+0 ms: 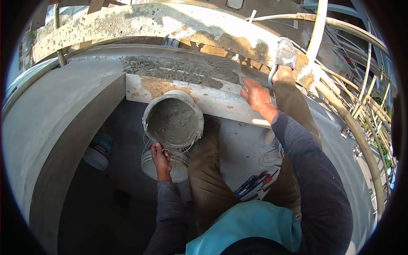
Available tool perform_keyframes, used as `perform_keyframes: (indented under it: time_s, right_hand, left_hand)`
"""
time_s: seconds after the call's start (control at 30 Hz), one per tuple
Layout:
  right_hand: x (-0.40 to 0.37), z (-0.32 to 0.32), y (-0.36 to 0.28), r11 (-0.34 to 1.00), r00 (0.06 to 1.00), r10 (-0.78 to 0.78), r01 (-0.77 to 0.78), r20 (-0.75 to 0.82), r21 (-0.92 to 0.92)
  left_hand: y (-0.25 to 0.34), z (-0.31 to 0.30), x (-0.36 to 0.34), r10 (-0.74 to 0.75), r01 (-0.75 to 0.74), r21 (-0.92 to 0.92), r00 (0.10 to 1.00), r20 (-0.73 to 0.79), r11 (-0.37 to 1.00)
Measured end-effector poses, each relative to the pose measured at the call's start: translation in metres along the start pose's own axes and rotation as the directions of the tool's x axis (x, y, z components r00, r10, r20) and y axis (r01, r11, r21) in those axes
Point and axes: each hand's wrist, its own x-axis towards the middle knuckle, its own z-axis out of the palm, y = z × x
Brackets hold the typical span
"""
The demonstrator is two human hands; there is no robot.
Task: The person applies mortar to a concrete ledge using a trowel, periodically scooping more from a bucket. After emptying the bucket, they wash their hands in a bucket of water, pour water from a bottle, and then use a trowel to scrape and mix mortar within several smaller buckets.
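Note:
My left hand (160, 159) is closed at the near lower edge of a bucket (148, 112), where its wire handle meets the fingers. The bucket tips toward me and holds wet grey mortar (174, 123). My right hand (257, 94) is wrapped around a trowel (239, 77), partly hidden by the fingers, at the right end of the ledge. Rough wet mortar (170, 70) lies along that ledge, behind a pale wooden board (212, 100) set against its front face.
Another bucket (180, 172) stands beneath the tilted one. A paint bucket (97, 153) sits in shadow at left. Hand tools (253, 185) lie between my legs. My sandalled foot (284, 57) rests on a mortar-stained plank (127, 21). Bamboo scaffolding (352, 114) runs along the right.

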Motion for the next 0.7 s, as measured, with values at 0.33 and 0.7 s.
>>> perform_keyframes:
  time_s: [0.33, 0.7]
  right_hand:
    - [-0.034, -0.052, -0.081, 0.867, 0.876, -0.461, 0.479, 0.141, -0.137]
    - [-0.004, -0.034, -0.148, 0.888, 0.683, -0.228, 0.437, 0.694, -0.139]
  left_hand:
    - [0.015, 0.066, -0.070, 0.175, -0.173, 0.037, 0.982, -0.069, 0.984]
    - [0.012, 0.095, -0.102, 0.180, -0.175, 0.068, 0.982, -0.066, 0.982]
